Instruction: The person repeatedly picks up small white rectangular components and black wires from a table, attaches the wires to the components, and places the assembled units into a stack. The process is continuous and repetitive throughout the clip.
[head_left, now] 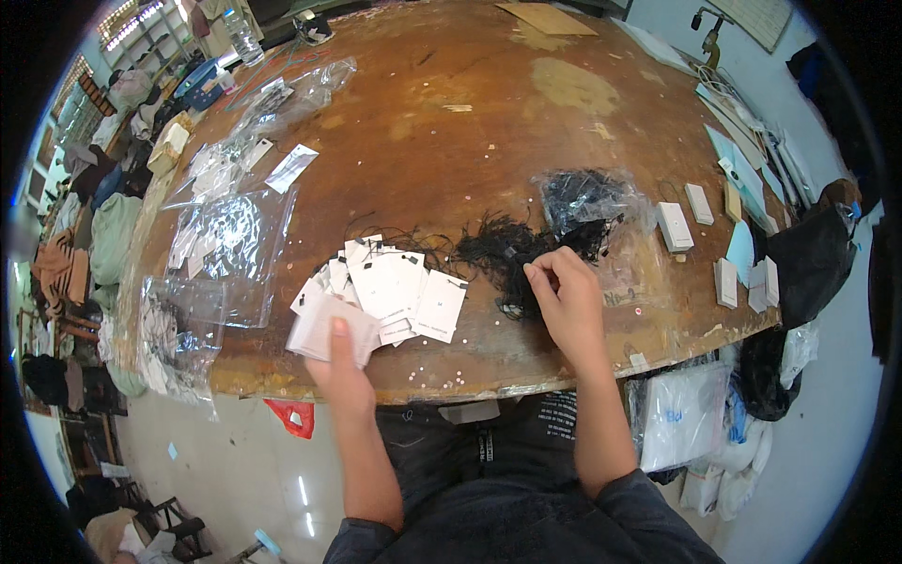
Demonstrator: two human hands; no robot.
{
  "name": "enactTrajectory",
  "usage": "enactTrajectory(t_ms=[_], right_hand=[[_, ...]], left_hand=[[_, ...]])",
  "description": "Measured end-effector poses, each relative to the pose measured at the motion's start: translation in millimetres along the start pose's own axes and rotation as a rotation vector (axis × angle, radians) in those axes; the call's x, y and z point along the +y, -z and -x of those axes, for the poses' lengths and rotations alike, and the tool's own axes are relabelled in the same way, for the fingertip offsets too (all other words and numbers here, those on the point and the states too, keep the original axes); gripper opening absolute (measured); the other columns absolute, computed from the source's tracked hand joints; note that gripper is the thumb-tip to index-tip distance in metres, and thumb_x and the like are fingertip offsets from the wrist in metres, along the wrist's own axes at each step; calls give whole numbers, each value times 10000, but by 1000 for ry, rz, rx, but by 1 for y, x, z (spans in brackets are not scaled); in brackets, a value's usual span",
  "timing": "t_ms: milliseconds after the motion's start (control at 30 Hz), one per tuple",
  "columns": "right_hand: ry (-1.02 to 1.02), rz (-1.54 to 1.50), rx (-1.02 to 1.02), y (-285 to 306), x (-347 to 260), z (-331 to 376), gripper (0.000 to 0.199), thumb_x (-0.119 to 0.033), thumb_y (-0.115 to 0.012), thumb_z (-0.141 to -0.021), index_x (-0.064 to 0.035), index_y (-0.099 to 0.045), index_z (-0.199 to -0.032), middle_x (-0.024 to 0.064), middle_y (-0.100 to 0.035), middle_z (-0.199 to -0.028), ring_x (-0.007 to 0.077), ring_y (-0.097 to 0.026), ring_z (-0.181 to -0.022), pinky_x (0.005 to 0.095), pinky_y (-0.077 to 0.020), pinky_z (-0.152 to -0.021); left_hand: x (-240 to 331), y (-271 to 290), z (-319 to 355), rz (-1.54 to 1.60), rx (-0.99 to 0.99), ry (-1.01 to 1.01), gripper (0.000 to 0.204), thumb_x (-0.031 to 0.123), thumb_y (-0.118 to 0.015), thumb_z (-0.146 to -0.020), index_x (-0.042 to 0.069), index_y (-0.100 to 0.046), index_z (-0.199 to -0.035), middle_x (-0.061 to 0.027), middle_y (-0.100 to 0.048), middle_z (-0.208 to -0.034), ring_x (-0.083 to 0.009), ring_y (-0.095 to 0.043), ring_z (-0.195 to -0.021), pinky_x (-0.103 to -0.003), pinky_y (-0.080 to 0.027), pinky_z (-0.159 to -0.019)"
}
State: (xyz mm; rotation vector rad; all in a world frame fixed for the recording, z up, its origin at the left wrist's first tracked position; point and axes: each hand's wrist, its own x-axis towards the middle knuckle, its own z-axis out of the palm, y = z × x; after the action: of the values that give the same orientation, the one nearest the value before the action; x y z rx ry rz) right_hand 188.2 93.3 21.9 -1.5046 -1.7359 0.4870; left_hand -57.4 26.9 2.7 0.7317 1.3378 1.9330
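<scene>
My left hand (346, 368) grips a stack of pale, slightly see-through cards (315, 329), its thumb pressed on top. Just beyond the stack lies a loose heap of white hang tags (390, 287), several with black cords attached. To the right, my right hand (573, 305) is closed in a pinch at the near edge of a tangled pile of black strings (493, 246). Whatever sits between its fingertips is too small to make out. Behind the strings a clear plastic bag (575, 195) holds more dark material.
Clear plastic bags (240, 240) with tags cover the table's left side. Small white boxes (674, 227) stand at the right, near a black bag (819, 263). A water bottle (242, 38) is at the far left. Tiny white bits dot the wooden table (423, 141).
</scene>
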Motion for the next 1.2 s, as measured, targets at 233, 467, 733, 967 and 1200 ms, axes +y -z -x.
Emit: enactTrajectory(t_ms=[233, 467, 733, 967, 1200], right_hand=[[-131, -292, 12, 12, 2, 4, 67, -59, -581, -926, 6, -574, -937, 85, -593, -835, 148, -569, -778, 276, -449, -721], [31, -860, 120, 31, -8, 29, 159, 38, -488, -922, 45, -637, -978, 75, -581, -865, 136, -603, -769, 268, -496, -725], [89, -733, -252, -3, -26, 46, 168, -36, -547, -925, 30, -666, -1024, 109, -642, -985, 180, -617, -852, 283, -482, -759], [-337, -1659, 208, 7, -19, 18, 140, -44, -601, -920, -20, -590, -1058, 89, -638, -940, 140, -592, -770, 257, -513, -658], [-219, -1371, 170, 4, -28, 21, 179, -28, -614, -911, 13, -604, -1085, 104, -652, -901, 117, -580, -694, 247, -496, -604]], left_hand=[[-16, -8, 31, 97, -185, 170, 344, 112, -603, -923, -10, -492, -1226, -118, -617, -1099, -202, -601, -1024, -370, -484, -928], [-8, -14, 36, -20, -423, 164, 294, 40, -735, -811, 8, -597, -1069, -48, -606, -1105, -110, -569, -942, -261, -468, -837], [-3, -40, 56, 19, -852, 353, 335, 69, -750, -801, -5, -615, -1099, -39, -617, -1078, -106, -581, -948, -251, -464, -832], [-7, -19, 54, -121, -934, 243, 262, 71, -739, -809, -2, -633, -1037, -33, -614, -1004, -106, -576, -904, -256, -462, -792], [-6, -22, 44, 214, -354, 396, 335, 44, -612, -864, -10, -558, -1190, -87, -599, -1133, -154, -578, -1016, -307, -464, -890]])
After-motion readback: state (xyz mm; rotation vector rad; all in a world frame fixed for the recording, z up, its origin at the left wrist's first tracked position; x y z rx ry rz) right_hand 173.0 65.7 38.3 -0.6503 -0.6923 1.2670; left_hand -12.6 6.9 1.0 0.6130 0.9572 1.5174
